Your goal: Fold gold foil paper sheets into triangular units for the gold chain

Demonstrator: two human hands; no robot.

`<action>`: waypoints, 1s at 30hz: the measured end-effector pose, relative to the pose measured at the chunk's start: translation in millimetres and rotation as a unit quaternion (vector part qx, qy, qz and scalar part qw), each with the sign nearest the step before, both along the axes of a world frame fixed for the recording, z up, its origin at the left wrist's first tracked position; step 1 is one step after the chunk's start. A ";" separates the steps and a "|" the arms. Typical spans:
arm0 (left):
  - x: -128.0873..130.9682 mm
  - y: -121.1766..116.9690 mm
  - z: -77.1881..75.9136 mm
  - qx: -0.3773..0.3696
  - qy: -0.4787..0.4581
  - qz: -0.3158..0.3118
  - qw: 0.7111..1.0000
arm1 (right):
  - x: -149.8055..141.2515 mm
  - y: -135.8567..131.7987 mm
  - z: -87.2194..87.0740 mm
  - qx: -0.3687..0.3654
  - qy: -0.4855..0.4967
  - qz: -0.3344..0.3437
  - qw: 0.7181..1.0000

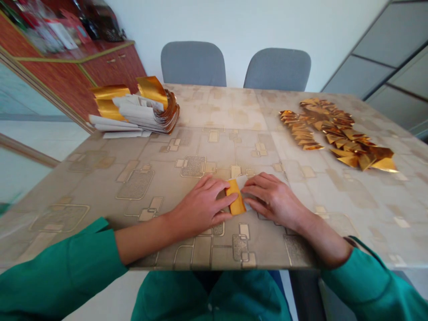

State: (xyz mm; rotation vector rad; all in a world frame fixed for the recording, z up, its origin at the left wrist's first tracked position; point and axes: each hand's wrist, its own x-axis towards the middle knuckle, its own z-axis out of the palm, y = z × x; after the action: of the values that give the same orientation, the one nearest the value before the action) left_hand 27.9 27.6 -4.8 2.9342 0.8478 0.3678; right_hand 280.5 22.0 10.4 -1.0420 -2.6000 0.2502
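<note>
On the patterned bench (234, 107), between a stack of gold-foil paper sheets (140, 109) and a spread of folded gold pieces (334, 133), our left hand (200, 207) and right hand (274, 200) grip a small gold-and-white paper piece (236, 200) near the bench's near edge, fingertips pressing it from both sides.

Shiny folded gold bits (337, 133) lie on the counter (227, 107), a stack of white and gold paper (140, 109) sits across from them, and two gray chairs (234, 67) stand behind.

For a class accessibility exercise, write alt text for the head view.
A person's left hand and right hand touch a gold paper strip on a patterned table. A stack of gold-backed paper lies far left, folded gold pieces far right.
</note>
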 end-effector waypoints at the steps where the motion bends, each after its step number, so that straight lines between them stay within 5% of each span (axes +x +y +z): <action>1: -0.3 -2.2 -0.2 0.003 0.000 -0.003 1.000 | -0.3 -0.7 0.3 -0.005 0.000 -0.002 1.000; 16: -6.5 -5.3 0.0 -0.005 0.032 0.007 0.999 | -9.7 -8.0 -3.5 0.000 -0.014 -0.068 0.998; 30: -30.6 5.5 0.6 0.016 0.049 -0.058 0.997 | -9.3 -7.0 -1.9 -0.007 -0.021 -0.073 0.997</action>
State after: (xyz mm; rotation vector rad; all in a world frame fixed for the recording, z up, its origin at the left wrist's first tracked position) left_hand -2.8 33.1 -4.2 3.0352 0.6822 0.2331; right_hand 271.2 15.0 8.5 -1.2483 -2.5477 0.2141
